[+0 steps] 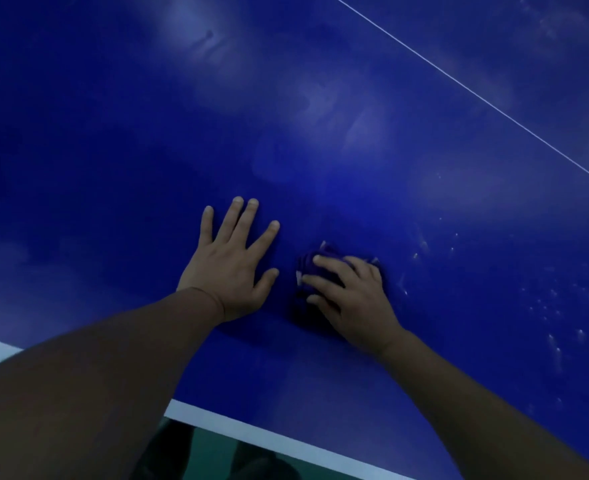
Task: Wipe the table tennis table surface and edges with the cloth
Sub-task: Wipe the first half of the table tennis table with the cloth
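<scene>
R hand point(352, 299) is bunched down on the cloth point(315, 268), fingers point(324, 282) curled over the wad and pressing it flat to the table point(321, 81). The cloth is dark purple, nearly same tone as the blue top, so only its upper-left part shows past the fingers; rest is under the palm. L hand point(232, 268) sits just beside it, holding nothing, fingers spread wide and palm flat on the top, looks like a brace w/ weight leaning in.

Step, as I read it: surface wipe mid-way, working the near half not far in from the white edge stripe point(251, 434).

Outward: pale smeary patches across the far surface, and a scatter of small light specks point(556, 327) to the R of the cloth. Thin white centre line point(473, 91) runs diagonal at top R.

Next move prob calls for keeping the palm heavy on the wad and sweeping R thru the specks, L hand staying planted. Edges look not yet done, tho can't tell for sure; only 1 edge is in view.
</scene>
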